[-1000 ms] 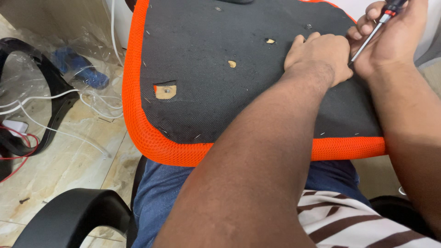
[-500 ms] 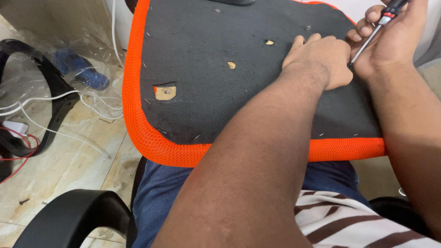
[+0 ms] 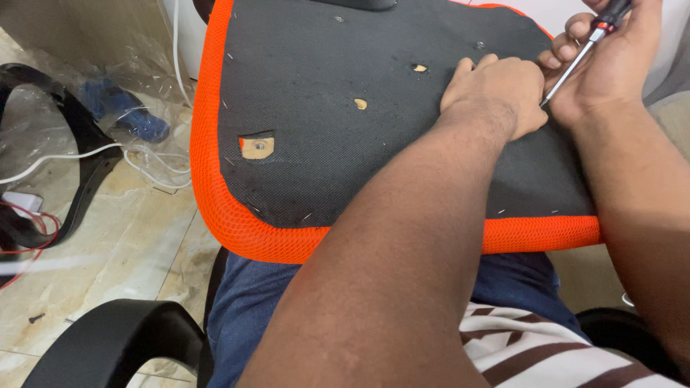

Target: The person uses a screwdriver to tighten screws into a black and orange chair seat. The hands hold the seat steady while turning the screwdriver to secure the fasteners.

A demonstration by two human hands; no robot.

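Observation:
An upturned chair seat [image 3: 338, 86], black underside with an orange mesh rim, rests across my lap. My left hand [image 3: 496, 90] lies curled on the black fabric near its right side, fingers pressed down around a spot I cannot see. My right hand [image 3: 611, 65] grips a screwdriver [image 3: 586, 50] with a black and red handle; its metal shaft slants down to a tip just right of my left hand. Small holes [image 3: 257, 148] in the fabric show bare wood.
A black chair armrest [image 3: 115, 345] curves at the lower left. On the tiled floor to the left lie clear plastic wrap with a blue item [image 3: 122, 111], white cable [image 3: 154, 169], red wire [image 3: 29, 230] and a black curved chair part [image 3: 72, 154].

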